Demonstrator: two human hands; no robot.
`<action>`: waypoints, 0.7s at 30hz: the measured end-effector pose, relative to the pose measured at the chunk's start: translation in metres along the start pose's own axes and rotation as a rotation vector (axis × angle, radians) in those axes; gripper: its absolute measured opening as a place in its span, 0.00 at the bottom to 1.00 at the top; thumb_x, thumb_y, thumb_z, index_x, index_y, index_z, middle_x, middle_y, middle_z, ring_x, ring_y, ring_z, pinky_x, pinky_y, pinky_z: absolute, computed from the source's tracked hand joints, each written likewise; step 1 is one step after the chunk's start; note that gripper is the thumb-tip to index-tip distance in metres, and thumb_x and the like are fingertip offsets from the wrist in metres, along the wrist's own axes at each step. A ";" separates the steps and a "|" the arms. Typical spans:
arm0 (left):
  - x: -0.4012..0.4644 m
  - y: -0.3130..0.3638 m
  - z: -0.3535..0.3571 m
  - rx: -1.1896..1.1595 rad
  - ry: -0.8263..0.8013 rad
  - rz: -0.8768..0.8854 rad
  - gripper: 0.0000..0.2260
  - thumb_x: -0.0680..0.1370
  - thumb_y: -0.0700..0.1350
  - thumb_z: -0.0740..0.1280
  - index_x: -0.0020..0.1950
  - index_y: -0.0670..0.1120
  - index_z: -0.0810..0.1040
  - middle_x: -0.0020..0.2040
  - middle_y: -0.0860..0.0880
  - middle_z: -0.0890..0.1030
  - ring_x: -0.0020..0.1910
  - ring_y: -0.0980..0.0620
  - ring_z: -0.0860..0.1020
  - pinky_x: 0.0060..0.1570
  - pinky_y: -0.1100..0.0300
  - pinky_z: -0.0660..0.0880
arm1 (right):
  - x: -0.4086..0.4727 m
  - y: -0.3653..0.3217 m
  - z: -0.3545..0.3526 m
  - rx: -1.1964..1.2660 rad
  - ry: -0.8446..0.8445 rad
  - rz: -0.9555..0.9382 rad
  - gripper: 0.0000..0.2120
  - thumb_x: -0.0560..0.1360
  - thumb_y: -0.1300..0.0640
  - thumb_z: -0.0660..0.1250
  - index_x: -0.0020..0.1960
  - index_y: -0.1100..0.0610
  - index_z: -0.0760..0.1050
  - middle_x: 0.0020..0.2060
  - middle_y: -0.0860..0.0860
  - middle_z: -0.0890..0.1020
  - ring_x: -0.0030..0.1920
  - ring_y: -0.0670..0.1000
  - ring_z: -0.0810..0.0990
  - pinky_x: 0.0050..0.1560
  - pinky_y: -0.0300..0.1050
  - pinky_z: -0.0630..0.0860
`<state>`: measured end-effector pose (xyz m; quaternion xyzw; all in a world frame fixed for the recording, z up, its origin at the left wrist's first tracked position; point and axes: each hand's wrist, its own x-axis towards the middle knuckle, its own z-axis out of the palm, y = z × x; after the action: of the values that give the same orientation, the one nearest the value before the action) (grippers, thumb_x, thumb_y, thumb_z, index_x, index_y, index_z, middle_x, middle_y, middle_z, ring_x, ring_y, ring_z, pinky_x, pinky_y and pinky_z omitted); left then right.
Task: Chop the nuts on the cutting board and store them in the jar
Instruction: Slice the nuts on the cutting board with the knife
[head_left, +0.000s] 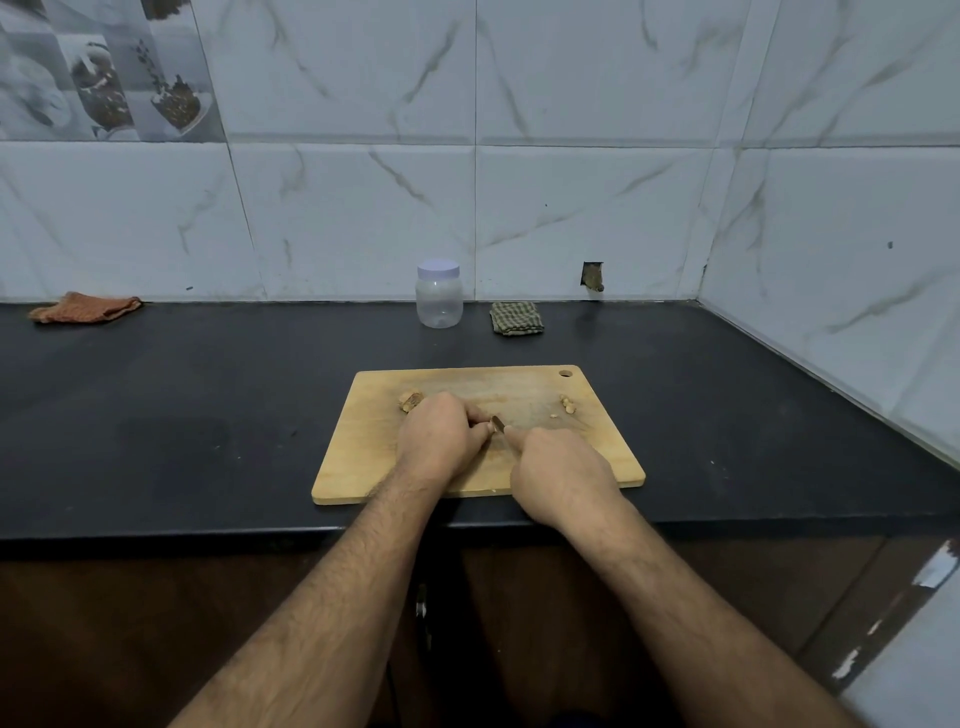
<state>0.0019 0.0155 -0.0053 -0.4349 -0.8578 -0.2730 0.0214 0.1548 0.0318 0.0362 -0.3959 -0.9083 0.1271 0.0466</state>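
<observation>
— Marble-patterned wall tiles behind, and a black desk running along them. What's laid out on it?

— A wooden cutting board sits near the front edge. Both hands are over its middle. The left hand is curled down, fingertips pinching something small against the wood, most likely a nut, though the fingers hide it. The right hand is closed around a knife; only a short bit of blade shows between the two hands.

— Where are the nuts?

— A brownish clump of whole nuts lies on the board just beyond the left hand. A few pale chopped pieces sit near the board's right far corner, well apart from the clump.

— And the jar?

— A clear plastic jar with a pale lid on stands at the back by the wall, beside a folded checked cloth. It looks empty. An orange cloth lies far left.

— How will the nuts handle?

— I'd judge them light, hard and brittle, apt to roll or skip from under the blade. Pinning each one flat with fingertips tucked back from the edge seems wise. The pieces are tiny, so gathering them by scooping or sliding off the board should be easier than picking. The jar looks light enough to tip; hold its body while unscrewing the lid.
</observation>
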 end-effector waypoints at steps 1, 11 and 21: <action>-0.001 0.000 0.000 -0.003 0.003 0.000 0.07 0.76 0.54 0.70 0.51 0.57 0.86 0.49 0.58 0.85 0.49 0.57 0.81 0.48 0.56 0.79 | 0.002 -0.001 0.000 0.002 0.007 0.003 0.29 0.77 0.63 0.57 0.75 0.44 0.66 0.56 0.52 0.79 0.56 0.53 0.77 0.45 0.46 0.73; -0.003 -0.001 0.000 -0.049 0.054 -0.023 0.06 0.75 0.54 0.71 0.49 0.55 0.85 0.47 0.57 0.84 0.47 0.57 0.79 0.44 0.61 0.75 | 0.012 -0.002 0.001 0.068 0.020 -0.010 0.29 0.78 0.61 0.58 0.76 0.43 0.63 0.62 0.53 0.79 0.61 0.55 0.76 0.50 0.46 0.72; 0.000 -0.002 0.000 -0.065 0.044 -0.028 0.06 0.75 0.53 0.71 0.49 0.56 0.85 0.48 0.57 0.85 0.49 0.56 0.80 0.44 0.62 0.74 | 0.012 -0.005 0.000 0.021 0.022 -0.036 0.27 0.79 0.61 0.58 0.76 0.43 0.64 0.61 0.53 0.79 0.61 0.54 0.76 0.50 0.46 0.72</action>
<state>0.0009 0.0144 -0.0062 -0.4173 -0.8538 -0.3104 0.0224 0.1430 0.0371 0.0372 -0.3801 -0.9134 0.1316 0.0629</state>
